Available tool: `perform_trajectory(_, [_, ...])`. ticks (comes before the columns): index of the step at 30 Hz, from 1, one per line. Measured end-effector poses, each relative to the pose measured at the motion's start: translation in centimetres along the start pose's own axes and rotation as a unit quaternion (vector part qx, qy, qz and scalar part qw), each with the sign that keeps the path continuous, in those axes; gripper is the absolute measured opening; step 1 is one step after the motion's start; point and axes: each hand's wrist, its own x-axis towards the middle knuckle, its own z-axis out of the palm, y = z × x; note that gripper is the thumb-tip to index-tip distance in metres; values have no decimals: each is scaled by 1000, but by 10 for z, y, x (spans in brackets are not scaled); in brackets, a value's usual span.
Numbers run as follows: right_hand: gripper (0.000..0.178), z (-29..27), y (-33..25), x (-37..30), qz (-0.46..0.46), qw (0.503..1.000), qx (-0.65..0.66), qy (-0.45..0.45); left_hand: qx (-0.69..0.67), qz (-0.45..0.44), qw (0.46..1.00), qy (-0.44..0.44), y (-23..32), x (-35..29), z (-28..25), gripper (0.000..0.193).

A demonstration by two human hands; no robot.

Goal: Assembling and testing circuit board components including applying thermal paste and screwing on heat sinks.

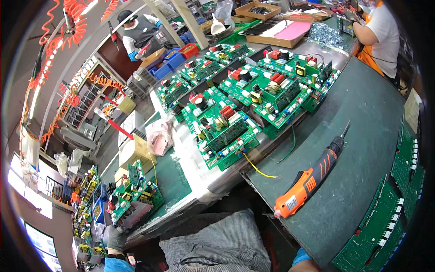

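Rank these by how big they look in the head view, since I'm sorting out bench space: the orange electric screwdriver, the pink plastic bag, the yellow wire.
1. Orange electric screwdriver, the longest by far.
2. Pink plastic bag.
3. Yellow wire, thin and short.
The fisheye view bends and shrinks things near its rim, so these are apparent sizes only.

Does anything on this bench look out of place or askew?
Mostly orderly. A loose yellow wire trails off the nearest green circuit board over the bench edge, and the orange-and-black electric screwdriver lies diagonally.

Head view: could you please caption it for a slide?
Gloved left hand grips a circuit board assembly; orange screwdriver lies nearby.
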Motion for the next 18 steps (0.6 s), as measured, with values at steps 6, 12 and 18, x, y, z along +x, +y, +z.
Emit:
perform_trajectory(6, [24,-1,-12,3,6,1000,26,-6,-22,-9,1000,-3,-17,3,-23,86])
perform_trajectory(12, [24,-3,-32,-9,7,999,41,-2,4,-10,1000,-2,-20,1,-32,84])
perform_trajectory(18, [24,-12,-64,-43,-12,999,46,21,-44,1,999,-2,-24,4,-27,75])
